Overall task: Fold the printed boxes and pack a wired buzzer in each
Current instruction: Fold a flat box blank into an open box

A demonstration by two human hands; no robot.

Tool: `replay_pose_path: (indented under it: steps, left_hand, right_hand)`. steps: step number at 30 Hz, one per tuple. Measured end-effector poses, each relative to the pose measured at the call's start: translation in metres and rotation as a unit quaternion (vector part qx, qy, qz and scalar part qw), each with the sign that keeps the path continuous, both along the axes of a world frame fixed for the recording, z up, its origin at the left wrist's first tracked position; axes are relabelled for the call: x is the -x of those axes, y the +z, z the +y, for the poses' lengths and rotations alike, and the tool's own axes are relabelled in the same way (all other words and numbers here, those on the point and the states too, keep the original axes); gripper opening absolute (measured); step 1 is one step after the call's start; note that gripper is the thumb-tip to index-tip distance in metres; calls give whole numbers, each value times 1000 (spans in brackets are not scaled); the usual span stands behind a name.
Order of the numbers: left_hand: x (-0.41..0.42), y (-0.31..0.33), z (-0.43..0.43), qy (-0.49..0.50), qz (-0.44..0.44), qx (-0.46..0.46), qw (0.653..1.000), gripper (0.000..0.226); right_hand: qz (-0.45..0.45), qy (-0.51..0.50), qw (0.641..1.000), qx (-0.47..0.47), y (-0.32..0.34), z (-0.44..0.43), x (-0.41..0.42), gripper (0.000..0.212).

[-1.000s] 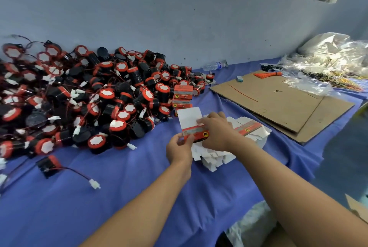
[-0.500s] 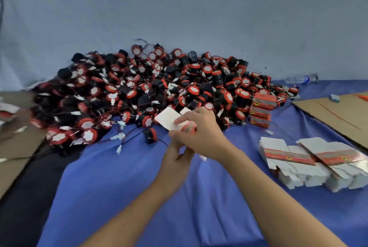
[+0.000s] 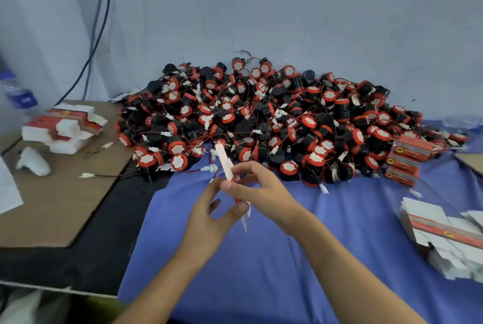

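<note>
- Hands meet above the blue cloth [image 3: 274,284] that covers much of the counter [image 3: 104,266], just in front of the buzzer pile [image 3: 274,119]. Both forearms reach in from the lower edge.
- Pose of the right hand [image 3: 261,187]: back turned up, fingers curled, thumb stretched toward the left. It pinches the flat box blank [image 3: 225,164] about halfway along.
- Pose of the left hand [image 3: 209,214]: lower and to the left, fingers raised and loosely bent. A fingertip and the thumb pinch the lower part of the blank.
- Seen almost edge-on, the blank tilts with its white upper end toward the pile. A red strip shows between the hands, and a white tip sticks out below them.
- Buzzers in the pile have black bodies, red rims and white faces, with thin wires ending in white plugs. They are heaped against the wall.
- Folded printed boxes [image 3: 405,159] are stacked at the pile's right edge. They are red with a small yellow mark, and the lettering is too small to read.
- Beside them on the cloth, at the far right, lies a stack of flat blanks [image 3: 441,234], white with a red band and the same yellow mark. A second stack [image 3: 65,127] sits on the cardboard sheet [image 3: 52,206] at the left.
- Far left stands a blurred water bottle [image 3: 18,93]; its blue label cannot be read.
</note>
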State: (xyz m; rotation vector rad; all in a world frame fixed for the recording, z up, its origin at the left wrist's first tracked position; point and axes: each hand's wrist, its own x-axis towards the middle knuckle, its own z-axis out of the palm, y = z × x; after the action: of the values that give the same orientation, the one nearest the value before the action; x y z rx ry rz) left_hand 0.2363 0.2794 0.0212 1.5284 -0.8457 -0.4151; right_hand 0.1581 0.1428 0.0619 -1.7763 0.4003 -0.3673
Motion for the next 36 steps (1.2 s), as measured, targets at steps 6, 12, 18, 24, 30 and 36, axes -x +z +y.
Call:
replay_pose_path:
  steps: [6, 12, 18, 24, 30, 36]
  left_hand:
    - [0, 2, 1, -125, 123, 14, 984, 89]
    - [-5, 3, -7, -122, 192, -18, 974, 99]
    - [-11, -3, -4, -186, 247, -33, 950, 107]
    - [-8, -2, 11, -207, 269, -17, 940, 65]
    - [-10, 16, 14, -132, 276, -45, 951, 68]
    - [-17, 24, 26, -135, 31, -33, 990, 98]
  right_hand:
    - [4, 36, 990, -137, -3, 0, 7, 73]
    - [-44, 12, 972, -231, -4, -2, 16, 59]
    - [-49, -7, 981, -185, 6, 8, 23, 74]
    - [-55, -64, 995, -60, 2, 19, 33, 81]
    - [-107, -126, 975, -152, -3, 19, 35, 49]
    - [-95, -184, 908, -363, 1, 19, 40, 30]
